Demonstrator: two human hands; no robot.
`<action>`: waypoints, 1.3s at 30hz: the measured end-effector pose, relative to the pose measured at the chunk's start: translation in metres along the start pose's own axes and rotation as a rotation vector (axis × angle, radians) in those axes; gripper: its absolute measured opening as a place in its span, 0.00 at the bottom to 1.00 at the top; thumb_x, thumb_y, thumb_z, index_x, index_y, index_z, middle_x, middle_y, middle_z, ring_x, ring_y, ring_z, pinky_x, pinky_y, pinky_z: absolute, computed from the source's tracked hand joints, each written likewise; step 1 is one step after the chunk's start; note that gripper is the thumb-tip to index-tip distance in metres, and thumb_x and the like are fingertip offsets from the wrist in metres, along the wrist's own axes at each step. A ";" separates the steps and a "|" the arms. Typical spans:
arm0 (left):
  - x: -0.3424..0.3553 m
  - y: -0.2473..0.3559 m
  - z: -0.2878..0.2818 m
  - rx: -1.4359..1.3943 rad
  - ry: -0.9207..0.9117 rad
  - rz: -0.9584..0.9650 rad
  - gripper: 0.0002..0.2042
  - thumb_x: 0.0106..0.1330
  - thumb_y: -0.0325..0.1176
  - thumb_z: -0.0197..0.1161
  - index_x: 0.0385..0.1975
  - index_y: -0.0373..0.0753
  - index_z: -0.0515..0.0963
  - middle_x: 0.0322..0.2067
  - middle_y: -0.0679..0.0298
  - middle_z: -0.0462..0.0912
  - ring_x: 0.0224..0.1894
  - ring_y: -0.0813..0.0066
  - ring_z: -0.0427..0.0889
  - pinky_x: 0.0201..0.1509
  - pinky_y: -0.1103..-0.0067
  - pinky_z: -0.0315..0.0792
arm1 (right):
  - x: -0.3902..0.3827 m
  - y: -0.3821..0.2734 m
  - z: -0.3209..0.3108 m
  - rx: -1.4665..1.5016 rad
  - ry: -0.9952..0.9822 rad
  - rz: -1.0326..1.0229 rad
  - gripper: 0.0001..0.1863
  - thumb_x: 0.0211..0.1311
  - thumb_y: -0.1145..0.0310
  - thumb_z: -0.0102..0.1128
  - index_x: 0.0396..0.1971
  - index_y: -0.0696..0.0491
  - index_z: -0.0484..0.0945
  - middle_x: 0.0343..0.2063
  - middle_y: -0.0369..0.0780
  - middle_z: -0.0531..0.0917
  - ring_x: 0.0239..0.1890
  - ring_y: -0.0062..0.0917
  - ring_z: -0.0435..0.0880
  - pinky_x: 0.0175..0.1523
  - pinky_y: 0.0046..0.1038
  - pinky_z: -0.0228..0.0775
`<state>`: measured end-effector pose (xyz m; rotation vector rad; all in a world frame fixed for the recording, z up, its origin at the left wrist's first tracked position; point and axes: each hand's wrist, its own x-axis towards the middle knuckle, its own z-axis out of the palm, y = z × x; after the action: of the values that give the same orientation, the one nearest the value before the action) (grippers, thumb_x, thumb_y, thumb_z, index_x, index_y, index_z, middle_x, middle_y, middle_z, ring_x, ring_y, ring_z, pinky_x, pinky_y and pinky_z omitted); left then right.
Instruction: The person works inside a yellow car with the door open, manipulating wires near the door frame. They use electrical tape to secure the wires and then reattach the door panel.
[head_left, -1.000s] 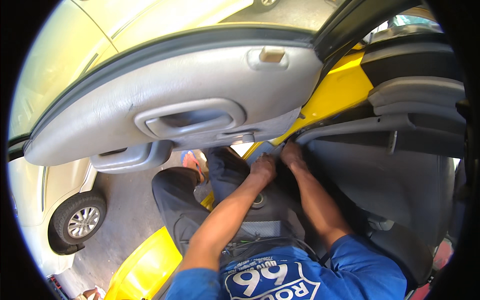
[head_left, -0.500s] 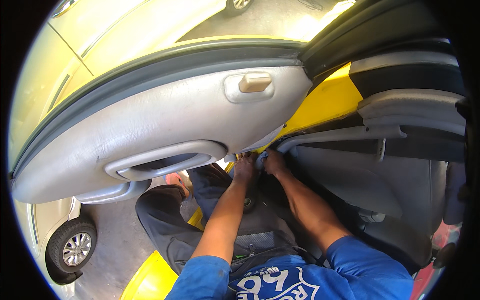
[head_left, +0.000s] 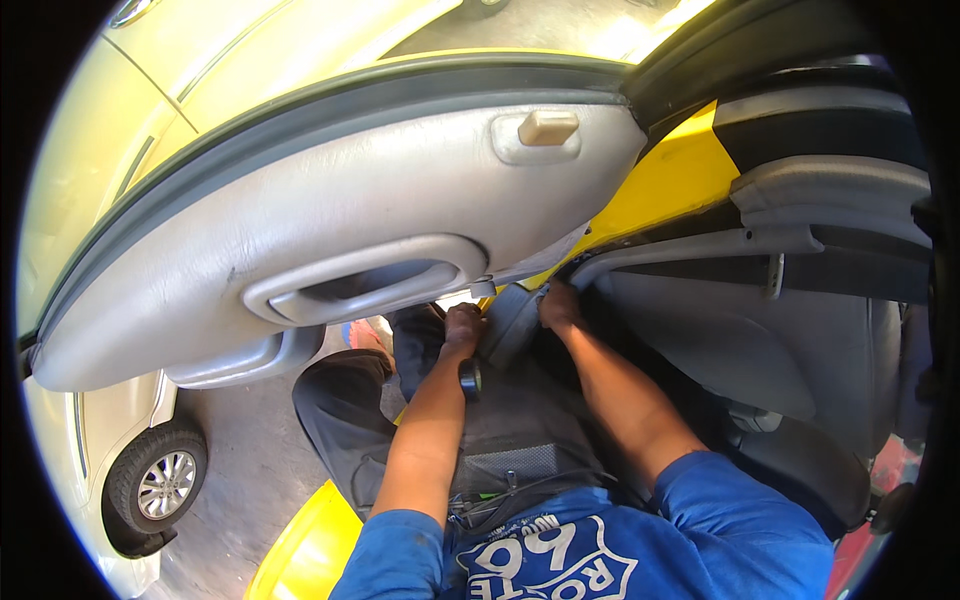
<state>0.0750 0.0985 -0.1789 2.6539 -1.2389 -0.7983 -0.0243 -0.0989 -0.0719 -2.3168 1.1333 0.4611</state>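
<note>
A grey trim piece (head_left: 513,318) lies tilted between my two hands, low by the door opening. My right hand (head_left: 558,305) is closed on its upper right side, with the fingers partly hidden. At its left side is my left hand (head_left: 462,328), fingers curled by the lower edge of the door; what they grip, if anything, is hidden. A small black round object (head_left: 470,378) shows at my left wrist; I cannot make out its kind. The open car door (head_left: 370,190), with a pale inner panel and an armrest handle (head_left: 365,280), hangs across in front of me.
To the right is a grey interior panel (head_left: 690,340). The yellow door frame (head_left: 680,180) rises beyond my hands. A pale car with a wheel (head_left: 165,485) stands at the left, over grey floor (head_left: 235,450). Another yellow body part (head_left: 305,550) is at lower left.
The grey piece, mostly hidden before, now shows between my hands. My hands have moved farther apart, the left to the left, the right to the right. The view has shifted slightly.
</note>
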 end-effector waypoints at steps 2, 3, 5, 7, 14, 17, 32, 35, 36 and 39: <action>-0.001 0.006 -0.006 -0.218 0.033 -0.129 0.17 0.69 0.46 0.67 0.52 0.47 0.86 0.42 0.62 0.90 0.48 0.65 0.89 0.52 0.68 0.82 | -0.002 0.004 -0.002 0.013 0.042 -0.044 0.21 0.65 0.73 0.61 0.58 0.58 0.77 0.53 0.59 0.84 0.60 0.53 0.81 0.65 0.45 0.75; -0.001 0.010 -0.009 -0.202 0.036 -0.175 0.18 0.67 0.47 0.69 0.52 0.46 0.86 0.44 0.61 0.90 0.49 0.64 0.89 0.54 0.68 0.82 | -0.004 0.005 -0.003 0.011 0.063 -0.035 0.21 0.66 0.73 0.61 0.58 0.58 0.77 0.53 0.59 0.83 0.61 0.53 0.80 0.66 0.45 0.74; 0.001 0.018 -0.017 -0.093 -0.004 -0.194 0.21 0.63 0.47 0.73 0.51 0.44 0.85 0.49 0.59 0.89 0.53 0.60 0.88 0.56 0.66 0.83 | -0.008 0.008 -0.005 0.007 0.098 -0.050 0.20 0.66 0.70 0.60 0.57 0.58 0.79 0.53 0.58 0.84 0.59 0.54 0.82 0.64 0.45 0.75; -0.001 0.015 -0.027 -0.429 -0.041 -0.375 0.23 0.60 0.48 0.75 0.51 0.43 0.85 0.54 0.55 0.86 0.58 0.55 0.85 0.62 0.62 0.80 | -0.009 0.007 -0.008 -0.011 0.094 -0.077 0.20 0.67 0.68 0.60 0.56 0.58 0.80 0.53 0.59 0.84 0.58 0.54 0.83 0.63 0.46 0.76; -0.006 0.031 -0.025 -0.284 -0.029 -0.346 0.16 0.68 0.43 0.65 0.51 0.45 0.81 0.52 0.56 0.87 0.57 0.57 0.86 0.60 0.65 0.82 | -0.026 -0.013 0.006 0.132 0.079 0.022 0.33 0.67 0.58 0.67 0.66 0.59 0.70 0.53 0.61 0.83 0.59 0.55 0.81 0.66 0.46 0.72; -0.005 0.039 -0.022 -0.115 -0.073 -0.291 0.17 0.68 0.42 0.63 0.53 0.41 0.79 0.52 0.54 0.87 0.59 0.60 0.85 0.61 0.68 0.81 | -0.080 -0.015 0.059 0.120 0.309 -0.027 0.41 0.65 0.53 0.70 0.71 0.58 0.64 0.58 0.61 0.79 0.65 0.52 0.77 0.70 0.44 0.68; -0.019 0.062 -0.031 0.086 -0.176 0.073 0.26 0.76 0.30 0.48 0.73 0.30 0.65 0.77 0.52 0.62 0.79 0.58 0.62 0.81 0.67 0.59 | -0.100 0.035 0.073 0.351 -0.154 -0.193 0.35 0.61 0.53 0.75 0.61 0.58 0.74 0.50 0.56 0.86 0.57 0.50 0.85 0.62 0.44 0.76; -0.015 0.079 -0.045 0.096 -0.276 0.021 0.29 0.76 0.30 0.48 0.75 0.24 0.59 0.79 0.46 0.56 0.82 0.52 0.53 0.83 0.64 0.54 | -0.096 0.072 0.064 0.262 -0.091 -0.060 0.29 0.65 0.56 0.72 0.57 0.58 0.75 0.50 0.57 0.86 0.57 0.52 0.84 0.60 0.46 0.76; -0.017 0.089 -0.047 -0.030 -0.271 -0.068 0.29 0.76 0.30 0.48 0.75 0.24 0.58 0.79 0.44 0.55 0.82 0.50 0.52 0.84 0.63 0.53 | -0.095 0.091 0.060 0.235 -0.088 0.020 0.27 0.66 0.57 0.71 0.57 0.57 0.75 0.50 0.57 0.85 0.57 0.53 0.84 0.60 0.46 0.76; -0.021 0.105 -0.053 -0.100 -0.233 -0.194 0.30 0.75 0.29 0.49 0.75 0.23 0.57 0.78 0.39 0.53 0.81 0.44 0.51 0.84 0.61 0.51 | -0.084 0.137 0.057 0.073 -0.124 0.175 0.32 0.69 0.54 0.67 0.65 0.59 0.71 0.60 0.58 0.80 0.65 0.51 0.78 0.68 0.45 0.71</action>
<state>0.0185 0.0378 -0.0924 2.6884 -0.9634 -1.1944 -0.1885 -0.0837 -0.1161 -2.1055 1.2759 0.6083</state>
